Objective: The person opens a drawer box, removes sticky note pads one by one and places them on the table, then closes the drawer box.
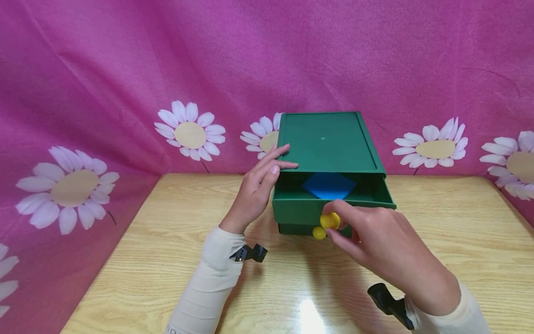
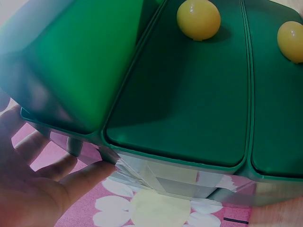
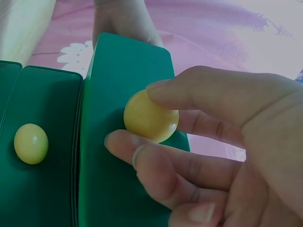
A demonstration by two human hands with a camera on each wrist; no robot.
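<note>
A green drawer cabinet (image 1: pixel 329 148) stands on the table with its top drawer (image 1: pixel 296 211) pulled part way out. My right hand (image 1: pixel 379 236) pinches that drawer's round yellow knob (image 1: pixel 330 221) between thumb and finger; the right wrist view shows the grip on the knob (image 3: pixel 150 116) close up. My left hand (image 1: pixel 254 188) rests against the cabinet's left side, its fingers extended over the top edge. Inside the drawer lies a flat blue piece (image 1: pixel 328 186) with pointed corners; its lower part is hidden. Below, a second yellow knob (image 1: pixel 319 233) sits on a shut drawer.
The wooden table (image 1: pixel 175 260) extends around the cabinet on both sides and in front. Behind hangs a pink cloth (image 1: pixel 250 60) with large white daisies. Another yellow knob (image 2: pixel 291 41) shows on a lower drawer. Black wrist cameras are at both sleeves.
</note>
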